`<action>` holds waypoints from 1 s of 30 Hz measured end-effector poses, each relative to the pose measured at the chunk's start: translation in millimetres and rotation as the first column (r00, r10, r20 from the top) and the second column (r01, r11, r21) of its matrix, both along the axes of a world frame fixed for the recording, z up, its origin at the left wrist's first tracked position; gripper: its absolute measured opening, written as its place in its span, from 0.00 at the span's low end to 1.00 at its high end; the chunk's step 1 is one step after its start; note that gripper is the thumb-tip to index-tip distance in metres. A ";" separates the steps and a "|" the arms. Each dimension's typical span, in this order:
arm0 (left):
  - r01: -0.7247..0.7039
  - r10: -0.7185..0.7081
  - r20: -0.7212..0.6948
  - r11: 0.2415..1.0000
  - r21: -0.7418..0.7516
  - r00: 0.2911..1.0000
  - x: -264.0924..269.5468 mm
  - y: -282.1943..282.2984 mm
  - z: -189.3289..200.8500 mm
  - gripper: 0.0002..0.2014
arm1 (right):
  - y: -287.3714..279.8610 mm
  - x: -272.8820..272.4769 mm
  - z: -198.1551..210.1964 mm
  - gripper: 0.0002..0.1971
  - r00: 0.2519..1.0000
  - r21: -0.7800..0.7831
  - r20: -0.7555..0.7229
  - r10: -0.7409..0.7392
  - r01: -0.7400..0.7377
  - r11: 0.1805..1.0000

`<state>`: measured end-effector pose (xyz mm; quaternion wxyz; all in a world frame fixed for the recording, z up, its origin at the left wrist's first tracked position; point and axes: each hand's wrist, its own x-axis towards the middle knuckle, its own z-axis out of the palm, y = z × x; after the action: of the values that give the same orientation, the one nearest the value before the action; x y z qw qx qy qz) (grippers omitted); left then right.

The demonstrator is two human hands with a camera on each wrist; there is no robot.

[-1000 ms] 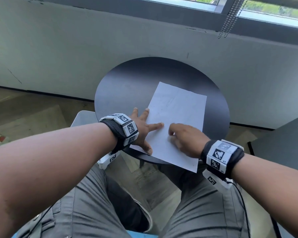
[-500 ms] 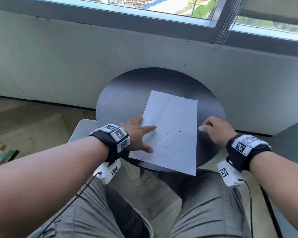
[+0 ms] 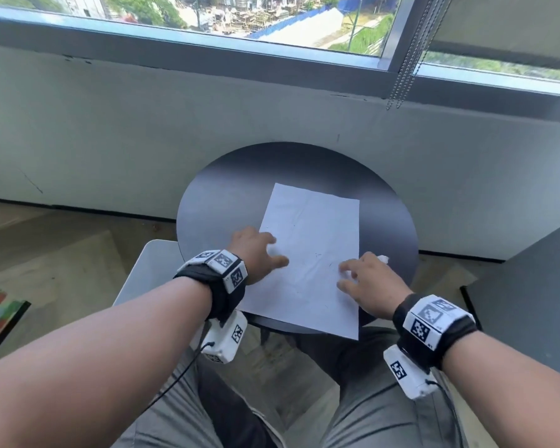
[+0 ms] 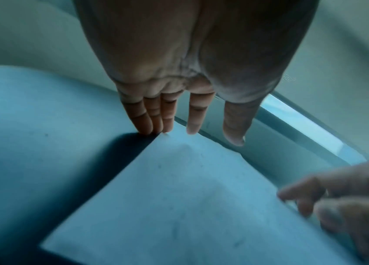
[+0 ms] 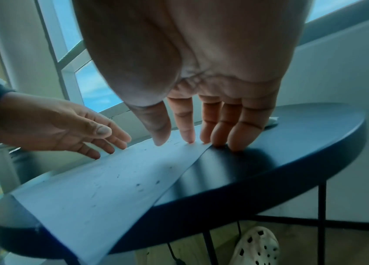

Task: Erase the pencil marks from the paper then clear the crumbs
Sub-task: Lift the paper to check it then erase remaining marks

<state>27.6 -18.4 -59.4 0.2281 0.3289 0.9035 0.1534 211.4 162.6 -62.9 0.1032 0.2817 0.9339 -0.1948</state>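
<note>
Now both my hands lie flat and empty, left hand (image 3: 254, 253) and right hand (image 3: 367, 281) pressing opposite edges of the paper (image 3: 311, 253) between them, eraser (image 3: 383, 258) just beyond my right; a careless sweep could drag it off the surface (image 3: 227, 189).

My forearms are bare to the wrist. Each wrist carries a black band (image 3: 222, 294) topped with white blocks printed with black square markers; the right band (image 3: 434, 331) is the same. Under each wrist hangs a white box (image 3: 222, 341) with its own marker and a thin black cable (image 3: 175, 379) running from it. I wear grey trousers (image 3: 385, 412) and a white perforated clog (image 5: 256, 247).
</note>
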 end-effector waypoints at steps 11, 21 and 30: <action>-0.632 0.243 0.745 0.716 0.295 0.622 -15.6 8.6 7.4 0.27 | -11.8 -3.1 -2.4 0.22 0.999 -0.035 -0.036 0.035 -0.036 0.999; -0.390 0.176 0.507 0.850 0.354 0.844 -28.8 -4.9 31.5 0.03 | 7.8 -12.2 13.4 0.22 0.993 -0.111 -0.103 -0.055 0.044 0.993; -0.228 -0.076 0.446 0.776 0.588 0.892 -41.0 -33.7 92.9 0.15 | 48.1 -46.5 52.7 0.31 0.782 -0.808 -0.172 -0.600 0.237 0.540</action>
<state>-13.4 -52.1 33.6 0.2997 0.3037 0.7363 0.5252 164.9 210.7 -10.2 -0.0501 0.3837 0.6664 -0.6373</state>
